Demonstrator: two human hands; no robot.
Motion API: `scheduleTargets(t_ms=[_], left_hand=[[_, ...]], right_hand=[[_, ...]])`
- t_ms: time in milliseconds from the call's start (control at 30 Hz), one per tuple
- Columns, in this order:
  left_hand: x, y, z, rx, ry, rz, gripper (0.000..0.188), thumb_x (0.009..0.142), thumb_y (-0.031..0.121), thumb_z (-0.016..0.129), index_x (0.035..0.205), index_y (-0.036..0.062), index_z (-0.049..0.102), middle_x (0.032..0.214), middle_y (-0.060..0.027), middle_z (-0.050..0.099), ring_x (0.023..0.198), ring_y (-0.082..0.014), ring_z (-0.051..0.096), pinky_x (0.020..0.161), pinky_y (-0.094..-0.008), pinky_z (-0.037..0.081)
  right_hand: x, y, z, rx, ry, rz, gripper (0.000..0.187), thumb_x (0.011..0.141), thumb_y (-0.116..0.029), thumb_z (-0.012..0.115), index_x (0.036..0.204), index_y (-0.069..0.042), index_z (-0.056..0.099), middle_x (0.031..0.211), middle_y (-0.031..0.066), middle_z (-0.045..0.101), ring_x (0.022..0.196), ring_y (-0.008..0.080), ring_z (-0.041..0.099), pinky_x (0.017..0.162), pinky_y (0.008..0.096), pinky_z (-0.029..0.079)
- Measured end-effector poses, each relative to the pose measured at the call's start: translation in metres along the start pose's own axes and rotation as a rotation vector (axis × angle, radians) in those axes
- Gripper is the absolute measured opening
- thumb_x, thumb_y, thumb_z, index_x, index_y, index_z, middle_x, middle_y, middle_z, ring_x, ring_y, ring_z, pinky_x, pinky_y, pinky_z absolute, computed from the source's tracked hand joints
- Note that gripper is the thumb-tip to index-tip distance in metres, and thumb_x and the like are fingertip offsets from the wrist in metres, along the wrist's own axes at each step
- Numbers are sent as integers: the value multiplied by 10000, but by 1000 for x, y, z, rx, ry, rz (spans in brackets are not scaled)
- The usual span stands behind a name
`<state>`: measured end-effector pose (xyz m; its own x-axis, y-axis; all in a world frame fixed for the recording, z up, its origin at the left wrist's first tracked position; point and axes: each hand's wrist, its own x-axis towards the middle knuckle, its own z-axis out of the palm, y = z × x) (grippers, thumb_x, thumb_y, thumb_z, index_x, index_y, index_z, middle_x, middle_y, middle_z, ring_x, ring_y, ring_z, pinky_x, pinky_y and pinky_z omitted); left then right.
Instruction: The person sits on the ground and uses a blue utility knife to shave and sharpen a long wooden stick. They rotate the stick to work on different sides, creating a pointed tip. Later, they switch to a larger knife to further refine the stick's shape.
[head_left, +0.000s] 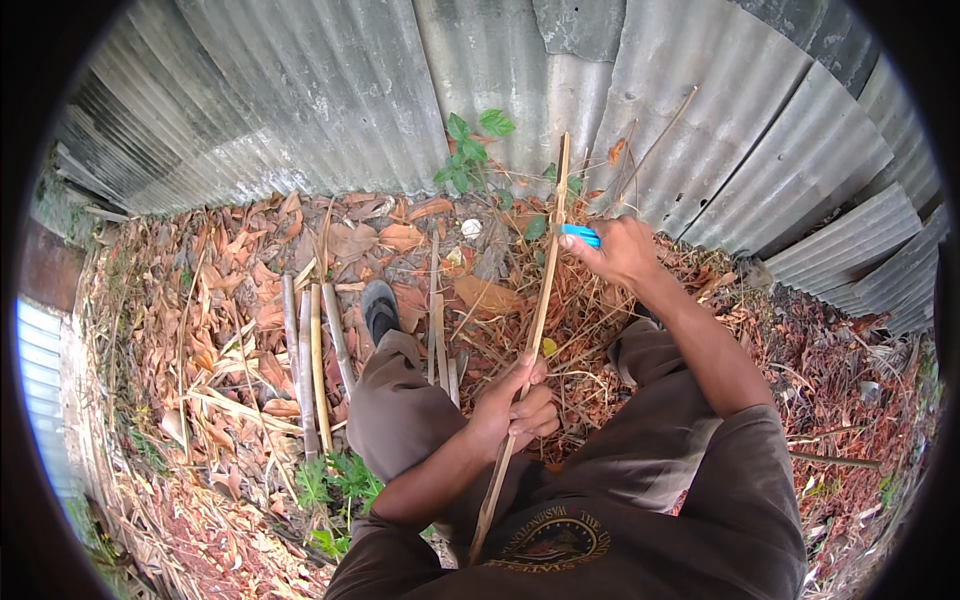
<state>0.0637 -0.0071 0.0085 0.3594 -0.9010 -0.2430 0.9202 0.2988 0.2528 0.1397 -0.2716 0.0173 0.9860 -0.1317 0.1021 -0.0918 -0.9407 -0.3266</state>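
A long, thin strip of split wood or bamboo (541,318) runs slantwise from my lap up toward the metal fence. My left hand (512,408) is closed around its lower half, fingers wrapped about it. Higher up, my right hand (618,248) grips a tool with a bright blue handle (580,236), the thumb pressed along it against the strip. Whatever blade the tool has is hidden behind the strip and my hand. Just above that spot the strip's upper end looks split or notched.
Corrugated metal sheets (290,100) form a fence ahead. Several cut poles (320,365) lie on dry leaves (240,250) at the left, near my shoe (379,308). A green plant (463,152) grows against the fence, and another leafy weed (340,485) stands at the lower left.
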Motion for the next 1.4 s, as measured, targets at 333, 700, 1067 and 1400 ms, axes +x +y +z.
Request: scheduleTargets(t_ms=[333, 700, 1067, 1400], left_hand=[[-3, -4, 6, 70, 97, -28, 296, 1038, 400, 322, 885, 165, 416, 493, 79, 259, 401, -52, 259, 482, -227, 265], [-46, -49, 32, 548, -172, -328, 284, 1038, 364, 347, 893, 128, 413, 505, 66, 316, 404, -73, 342, 491, -235, 312], [-24, 17, 25, 768, 334, 259, 261, 1036, 323, 391, 1040, 69, 448, 571, 36, 333, 429, -65, 326, 421, -220, 294], [16, 22, 64, 531, 142, 183, 229, 1039, 315, 364, 962, 108, 424, 530, 48, 293, 411, -72, 290, 467, -230, 274]], right_hand=[[18, 29, 5, -51, 174, -54, 744, 767, -771, 486, 663, -58, 673, 548, 136, 594, 579, 338, 630, 560, 464, 498], [33, 173, -39, -4, 330, 747, 918, 826, -792, 345, 779, 66, 667, 884, 260, 676, 877, 400, 665, 820, 451, 506], [-28, 10, -37, 216, -46, -9, 727, 821, -727, 480, 741, -35, 691, 529, 163, 562, 587, 369, 623, 599, 474, 486], [-30, -4, -30, 207, 295, -348, 665, 770, -700, 559, 585, -62, 560, 505, 120, 520, 500, 373, 552, 474, 451, 428]])
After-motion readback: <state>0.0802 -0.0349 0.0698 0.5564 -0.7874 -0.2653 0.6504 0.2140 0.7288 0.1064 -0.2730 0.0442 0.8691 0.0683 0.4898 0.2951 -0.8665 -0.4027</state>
